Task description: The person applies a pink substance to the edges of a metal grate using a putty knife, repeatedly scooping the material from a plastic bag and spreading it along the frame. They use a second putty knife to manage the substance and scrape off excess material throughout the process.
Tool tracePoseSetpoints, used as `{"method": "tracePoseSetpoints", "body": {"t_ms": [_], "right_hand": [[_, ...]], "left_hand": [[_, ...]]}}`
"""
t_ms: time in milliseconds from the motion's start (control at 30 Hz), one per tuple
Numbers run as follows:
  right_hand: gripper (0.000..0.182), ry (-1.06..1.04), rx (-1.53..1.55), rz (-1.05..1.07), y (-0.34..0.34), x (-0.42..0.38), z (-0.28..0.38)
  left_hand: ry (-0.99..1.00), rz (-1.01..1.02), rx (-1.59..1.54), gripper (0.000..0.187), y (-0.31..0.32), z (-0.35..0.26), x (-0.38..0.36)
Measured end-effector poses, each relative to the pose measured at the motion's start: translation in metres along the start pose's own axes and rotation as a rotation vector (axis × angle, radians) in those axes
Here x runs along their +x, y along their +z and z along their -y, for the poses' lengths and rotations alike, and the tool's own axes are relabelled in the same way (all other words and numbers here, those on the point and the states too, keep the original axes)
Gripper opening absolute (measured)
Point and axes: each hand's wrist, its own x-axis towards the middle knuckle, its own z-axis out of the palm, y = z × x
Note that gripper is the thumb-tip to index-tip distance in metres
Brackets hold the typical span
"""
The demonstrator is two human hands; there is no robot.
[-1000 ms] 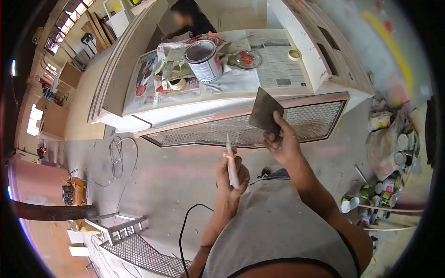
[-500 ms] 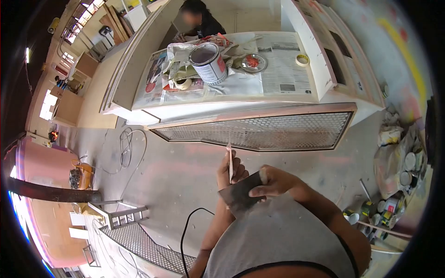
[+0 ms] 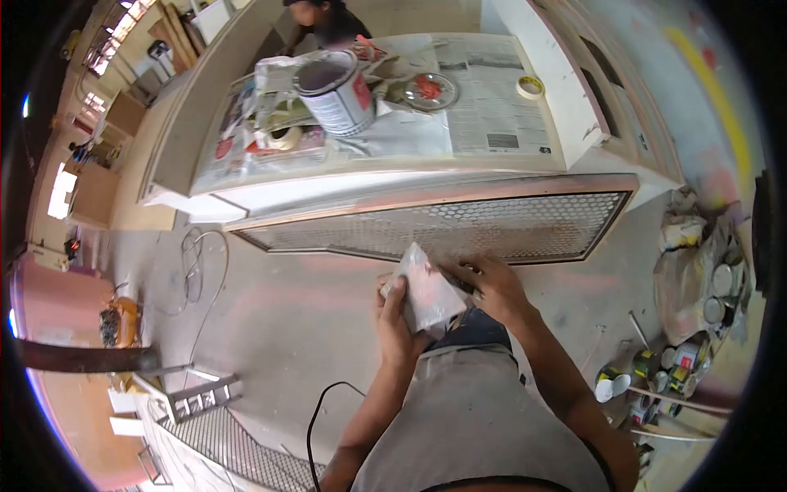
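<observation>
My left hand is closed on a pale, pointed flat putty board smeared with pink and white filler, its face turned up toward me. Just right of it, my right hand grips a dark flat putty spreader, seen nearly edge-on beside the board. Both hands are in front of my waist. Beyond them stands a pale cabinet-like frame whose low front holds a perforated metal grille.
On the newspaper-covered top stand a large paint can, a clear lid with red paste and masking tape rolls. A person is behind it. Cans lie at right; a hose coils on the floor.
The putty board has turned from edge-on to face up. My right hand has moved up and forward, bringing the spreader beside the board. My view has shifted slightly.
</observation>
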Motion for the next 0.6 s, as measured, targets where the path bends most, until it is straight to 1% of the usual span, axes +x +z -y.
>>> {"method": "tracePoseSetpoints", "body": {"t_ms": [33,67,100,167,200,233,267,300,333,367,400,433,467,500,567,600], "right_hand": [[0.055,0.044,-0.161,0.145,0.014,-0.010,-0.022],[0.052,0.147,-0.101,0.202,0.027,-0.025,-0.041],[0.052,0.166,-0.104,0.219,0.042,-0.041,-0.061],[0.043,0.194,0.083,-0.171,0.074,-0.059,-0.103],[0.034,0.523,0.389,-0.300,0.090,-0.069,-0.117],[0.027,0.853,0.702,-0.427,0.102,-0.082,-0.126],[0.025,0.880,1.014,-0.507,0.108,-0.089,-0.138],[0.021,0.856,1.206,-0.695,0.124,-0.089,-0.142],[0.021,0.901,1.279,-0.744,0.141,-0.094,-0.148],[0.022,0.940,1.356,-0.790,0.163,-0.103,-0.158],[0.022,0.915,1.354,-0.802,0.190,-0.115,-0.173],[0.026,0.869,1.393,-0.654,0.215,-0.126,-0.183],[0.031,0.823,1.424,-0.500,0.237,-0.136,-0.193],[0.031,0.809,1.422,-0.499,0.259,-0.145,-0.200],[0.031,1.044,1.657,-0.545,0.287,-0.148,-0.197],[0.032,0.924,1.747,-0.413,0.303,-0.160,-0.209]], "left_hand": [[0.004,0.033,0.011,0.012,-0.013,0.009,0.012],[-0.026,0.057,0.053,0.014,-0.034,0.023,0.025],[-0.048,0.046,0.047,0.014,-0.050,0.040,0.039],[-0.009,0.042,0.014,0.013,-0.078,0.073,0.077],[0.005,0.100,0.020,0.023,-0.104,0.092,0.099],[-0.005,0.113,0.018,0.023,-0.122,0.107,0.114],[-0.110,0.088,-0.108,0.032,-0.139,0.122,0.129],[-0.211,0.072,-0.234,0.041,-0.155,0.136,0.146],[-0.237,0.121,-0.238,0.055,-0.174,0.151,0.160],[-0.233,0.150,-0.240,0.055,-0.190,0.168,0.175],[-0.224,0.221,-0.292,0.054,-0.207,0.184,0.188],[-0.217,0.282,-0.344,0.054,-0.227,0.201,0.198],[-0.183,0.309,-0.291,0.059,-0.250,0.218,0.210],[-0.176,0.320,-0.294,0.059,-0.269,0.233,0.219],[0.114,0.514,0.047,0.063,-0.294,0.253,0.232],[0.120,0.533,0.051,0.063,-0.305,0.259,0.239]]}}
